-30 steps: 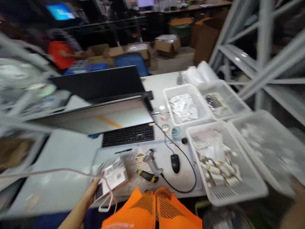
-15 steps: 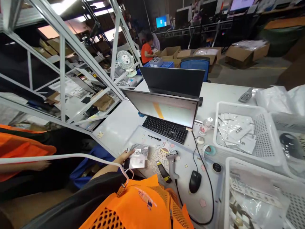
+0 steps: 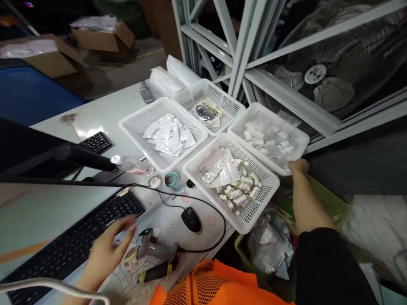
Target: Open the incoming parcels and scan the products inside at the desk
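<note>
My left hand (image 3: pixel 110 248) hovers above the desk between the black keyboard (image 3: pixel 125 207) and a grey barcode scanner (image 3: pixel 154 250). Its thumb and fingers are apart, with nothing visible between them. At the far right, my right hand (image 3: pixel 298 166) is closed on the front corner of a white plastic basket (image 3: pixel 300 142). Small clear bags with white pieces (image 3: pixel 270 140) lie inside that basket; some of my right fingers are hidden. Just left stands another white basket (image 3: pixel 270 186), holding small labelled bottles (image 3: pixel 241 190) and flat clear packets (image 3: pixel 222 169).
Two more white baskets hold white sachets (image 3: pixel 170 135) and a bag with a dark item (image 3: pixel 208 113). A black mouse (image 3: pixel 191 219), box cutter (image 3: pixel 155 272) and bottle (image 3: pixel 133 165) lie on the desk. A metal frame (image 3: pixel 238 55) rises behind; grey plastic bags (image 3: pixel 270 245) sit below the desk edge.
The view has swung right, toward the baskets. My left hand no longer holds the labelled packet it had at the desk edge. My right hand has come into view at the basket.
</note>
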The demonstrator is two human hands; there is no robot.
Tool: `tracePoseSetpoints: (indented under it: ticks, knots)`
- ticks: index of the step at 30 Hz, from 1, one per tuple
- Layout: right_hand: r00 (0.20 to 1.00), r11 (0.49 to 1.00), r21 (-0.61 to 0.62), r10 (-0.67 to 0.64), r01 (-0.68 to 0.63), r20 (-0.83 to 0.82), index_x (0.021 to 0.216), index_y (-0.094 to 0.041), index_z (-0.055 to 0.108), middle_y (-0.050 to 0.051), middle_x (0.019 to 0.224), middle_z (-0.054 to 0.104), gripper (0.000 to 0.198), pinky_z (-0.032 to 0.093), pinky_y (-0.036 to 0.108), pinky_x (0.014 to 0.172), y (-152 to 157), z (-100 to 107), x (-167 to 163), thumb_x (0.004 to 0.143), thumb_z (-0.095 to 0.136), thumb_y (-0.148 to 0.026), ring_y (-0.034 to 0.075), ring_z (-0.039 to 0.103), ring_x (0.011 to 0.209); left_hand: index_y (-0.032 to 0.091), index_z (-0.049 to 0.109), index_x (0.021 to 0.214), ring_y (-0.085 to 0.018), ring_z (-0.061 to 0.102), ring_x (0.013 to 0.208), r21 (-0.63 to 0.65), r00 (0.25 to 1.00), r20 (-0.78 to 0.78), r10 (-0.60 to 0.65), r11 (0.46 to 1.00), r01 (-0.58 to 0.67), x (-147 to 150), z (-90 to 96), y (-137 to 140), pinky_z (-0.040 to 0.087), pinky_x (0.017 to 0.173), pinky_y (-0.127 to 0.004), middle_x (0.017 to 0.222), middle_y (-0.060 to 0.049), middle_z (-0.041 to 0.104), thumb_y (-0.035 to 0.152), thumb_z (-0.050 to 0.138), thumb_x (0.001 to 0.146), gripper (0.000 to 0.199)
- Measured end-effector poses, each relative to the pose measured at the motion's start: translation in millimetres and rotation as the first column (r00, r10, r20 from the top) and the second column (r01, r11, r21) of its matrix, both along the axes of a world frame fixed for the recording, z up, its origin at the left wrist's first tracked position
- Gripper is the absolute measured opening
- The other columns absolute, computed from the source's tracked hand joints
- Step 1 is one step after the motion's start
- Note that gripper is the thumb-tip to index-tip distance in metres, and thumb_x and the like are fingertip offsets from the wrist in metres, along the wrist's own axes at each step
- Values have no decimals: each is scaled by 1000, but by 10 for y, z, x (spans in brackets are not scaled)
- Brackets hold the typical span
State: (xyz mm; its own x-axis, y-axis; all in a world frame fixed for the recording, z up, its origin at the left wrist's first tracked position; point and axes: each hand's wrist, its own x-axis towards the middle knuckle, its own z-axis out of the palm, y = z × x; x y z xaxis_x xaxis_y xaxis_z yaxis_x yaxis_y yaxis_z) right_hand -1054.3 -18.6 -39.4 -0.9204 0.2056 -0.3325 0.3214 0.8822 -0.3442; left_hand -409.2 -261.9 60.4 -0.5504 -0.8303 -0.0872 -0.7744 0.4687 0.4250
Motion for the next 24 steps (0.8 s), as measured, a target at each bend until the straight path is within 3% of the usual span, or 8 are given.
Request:
tracePoseSetpoints:
  ticks: [2, 4, 7, 9, 12, 16, 20, 24]
  knots:
    - [999, 999, -17, -38, 38, -2, 123, 4, 71, 37, 135, 64, 48, 52, 51, 111, -3, -177, -79, 75, 81, 1, 41, 63, 134, 27, 72, 109, -28, 77, 94, 82, 974, -107, -199, 975, 209, -1071, -130, -317, 64, 84, -38, 106, -6, 81, 58, 57, 94, 38]
    - [998, 997, -58, -50, 49, -23, 116, 2, 75, 37, 131, 67, 51, 51, 51, 114, 4, -285, -98, 65, 80, 6, 45, 62, 135, 22, 73, 110, -27, 75, 96, 91, 927, -199, -316, 936, 339, -2215, -248, -568, 62, 82, -35, 110, -9, 79, 55, 55, 96, 41]
    - [996, 988, -140, -68, 59, -56, 98, -5, 78, 31, 118, 73, 40, 51, 50, 113, 99, -325, -93, 59, 79, 4, 45, 62, 134, 16, 71, 124, -23, 73, 99, 59, 910, -222, -351, 926, 372, -3643, -447, -751, 59, 89, -32, 113, -11, 78, 40, 51, 101, 39]
    - [994, 974, -214, -84, 68, -63, 83, -10, 76, 26, 104, 76, 29, 55, 47, 108, 188, -308, -95, 56, 79, 1, 45, 64, 132, 15, 71, 128, -24, 73, 106, 71, 951, -85, -298, 950, 304, -4242, -605, -765, 57, 95, -32, 118, -12, 78, 31, 51, 102, 37]
    - [992, 923, -370, -123, 103, -31, 74, -13, 70, 17, 85, 75, 18, 63, 40, 90, 279, -279, -93, 59, 77, -5, 40, 72, 116, 12, 74, 124, -29, 72, 111, 86, 968, 13, -252, 964, 250, -4650, -844, -719, 56, 97, -36, 122, -17, 77, 18, 52, 98, 34]
    - [981, 766, -615, -173, 187, 82, 80, -14, 68, 7, 73, 72, 17, 63, 31, 64, 271, -246, -18, 64, 71, -9, 26, 75, 81, 13, 75, 122, -32, 72, 114, 92, 971, 73, -226, 971, 219, -4742, -1040, -678, 55, 99, -38, 126, -19, 76, 13, 52, 96, 35]
    - [960, 612, -750, -256, 250, 110, 81, -15, 65, 2, 71, 70, 24, 62, 28, 58, 212, -168, 95, 58, 68, -7, 20, 71, 67, 15, 75, 123, -30, 72, 114, 100, 969, 105, -223, 972, 212, -4760, -1080, -687, 56, 96, -35, 126, -16, 76, 16, 51, 98, 35]
    - [945, 536, -806, -316, 252, 86, 78, -16, 63, -1, 67, 67, 25, 61, 28, 56, 213, -58, 146, 55, 72, -11, 21, 70, 65, 13, 72, 130, -30, 70, 117, 68, 970, 128, -208, 977, 200, -4798, -1070, -730, 55, 100, -36, 129, -17, 75, 15, 47, 99, 40]
